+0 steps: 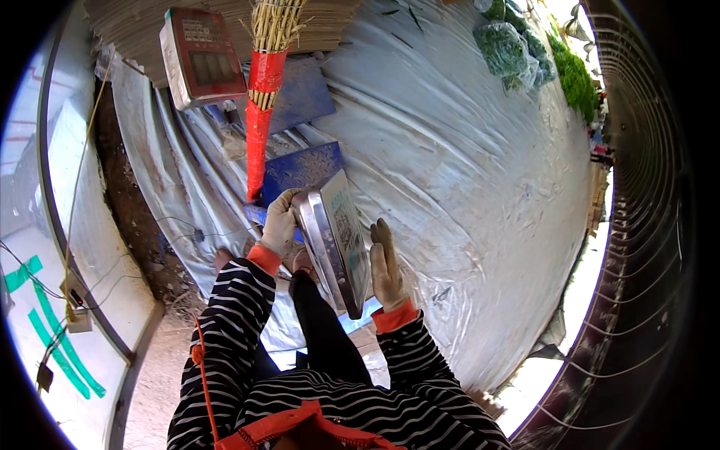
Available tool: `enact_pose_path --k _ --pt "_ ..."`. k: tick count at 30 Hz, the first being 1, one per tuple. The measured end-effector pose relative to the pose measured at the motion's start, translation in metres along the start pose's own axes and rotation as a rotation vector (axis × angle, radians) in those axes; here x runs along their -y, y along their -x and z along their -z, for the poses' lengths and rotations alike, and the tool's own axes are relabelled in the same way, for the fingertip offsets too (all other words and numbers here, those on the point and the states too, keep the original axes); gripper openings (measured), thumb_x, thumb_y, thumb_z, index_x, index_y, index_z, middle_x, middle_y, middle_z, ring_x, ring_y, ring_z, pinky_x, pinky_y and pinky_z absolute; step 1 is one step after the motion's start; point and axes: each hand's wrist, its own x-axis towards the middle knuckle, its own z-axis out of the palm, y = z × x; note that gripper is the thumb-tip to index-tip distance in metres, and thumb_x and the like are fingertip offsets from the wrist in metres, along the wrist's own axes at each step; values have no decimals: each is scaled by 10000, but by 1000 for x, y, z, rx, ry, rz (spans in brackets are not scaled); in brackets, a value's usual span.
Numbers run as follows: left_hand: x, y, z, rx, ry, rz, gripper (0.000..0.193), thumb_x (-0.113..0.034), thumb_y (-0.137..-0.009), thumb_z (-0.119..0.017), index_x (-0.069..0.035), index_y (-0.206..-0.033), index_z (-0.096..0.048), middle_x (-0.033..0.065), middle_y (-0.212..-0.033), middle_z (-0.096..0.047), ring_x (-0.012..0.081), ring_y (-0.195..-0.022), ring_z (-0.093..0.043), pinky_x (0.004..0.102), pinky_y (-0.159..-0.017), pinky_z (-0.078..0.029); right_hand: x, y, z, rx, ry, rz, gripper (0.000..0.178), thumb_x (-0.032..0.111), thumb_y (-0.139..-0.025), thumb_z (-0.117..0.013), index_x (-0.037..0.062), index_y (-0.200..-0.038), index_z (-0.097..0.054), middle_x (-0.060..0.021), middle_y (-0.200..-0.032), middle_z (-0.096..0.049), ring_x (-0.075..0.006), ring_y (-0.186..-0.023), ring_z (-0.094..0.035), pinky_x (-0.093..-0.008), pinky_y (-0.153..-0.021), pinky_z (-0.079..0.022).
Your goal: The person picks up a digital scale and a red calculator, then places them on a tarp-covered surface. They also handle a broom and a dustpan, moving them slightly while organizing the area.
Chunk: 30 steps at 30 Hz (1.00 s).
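My left hand (279, 227), in a pale work glove, grips the far left edge of a flat silver metal pan (319, 247). The pan is tipped up on its side, and a white sheet with a printed square code and green marks covers its right-hand face. I cannot tell whether it is part of a scale. My right hand (386, 271), gloved too, is held up beside that face with fingers straight and together; it grips nothing. Just past the left hand lies a blue ridged metal plate (304, 166).
A broom (262, 120) with a red-wrapped handle stands beyond the plate, beside a red-and-white weighing display (201, 60). Flattened cardboard (135, 26) lies behind. Wrinkled silver sheeting (480, 225) covers the floor. Bagged greens (510, 56) are at the far right; a white cabinet (82, 262) with cables stands left.
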Motion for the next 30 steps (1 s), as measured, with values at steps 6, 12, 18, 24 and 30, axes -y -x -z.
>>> enact_pose_path --k 6,12,18,24,30 --pt "-33 27 -1 -10 48 14 261 -74 -890 -617 -40 -1146 -588 10 -978 -658 92 -829 -618 254 -742 -512 -40 -6 -21 74 -351 -376 567 465 -994 -346 -18 -1223 -537 -104 -1158 -579 -162 -1068 -515 -273 -941 -379" --pt "-19 60 50 -238 -480 -133 262 -115 -940 -432 25 -1072 -610 87 -924 -666 166 -766 -639 283 -683 -530 -37 15 -53 86 -305 -414 577 477 -982 -350 -16 -1216 -539 -177 -1138 -598 -256 -1102 -535 -319 -977 -365" --pt "5 99 91 -278 330 197 263 -95 -924 -456 30 -1119 -580 112 -1009 -650 211 -870 -641 317 -719 -541 -67 43 -71 47 -198 -430 519 466 -952 -402 29 -1174 -572 -187 -1078 -627 -329 -1043 -572 -365 -915 -419" --pt "11 108 166 -174 -272 122 247 -111 -903 -563 52 -1077 -628 99 -1032 -652 153 -853 -622 277 -729 -518 -64 70 -95 96 -140 -359 447 410 -945 -404 40 -1121 -584 -194 -1035 -634 -342 -1021 -584 -372 -881 -435" --pt "-4 120 182 -129 -1089 -215 175 -46 -748 -626 -10 -893 -718 114 -945 -676 230 -878 -633 274 -802 -484 -56 78 -112 211 41 -467 360 355 -912 -465 44 -1061 -570 -203 -1019 -608 -390 -957 -580 -421 -828 -453"
